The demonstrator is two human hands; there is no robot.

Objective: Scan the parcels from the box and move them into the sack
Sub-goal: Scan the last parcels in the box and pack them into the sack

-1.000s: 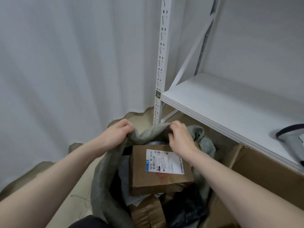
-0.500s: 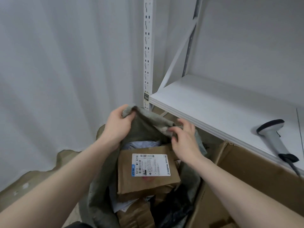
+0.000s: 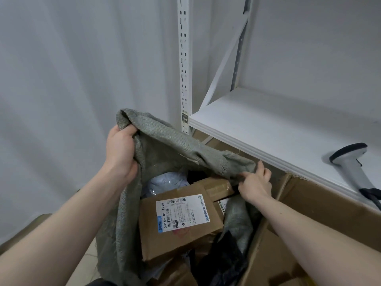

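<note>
Gripping sack (image 3: 165, 141): both hands (image 3: 120, 149) (image 3: 255, 182), fingers curled | lower parcels (image 3: 179, 223) hidden

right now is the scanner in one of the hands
No, the scanner lies on the white shelf, while the left hand and right hand both grip the sack.
</note>
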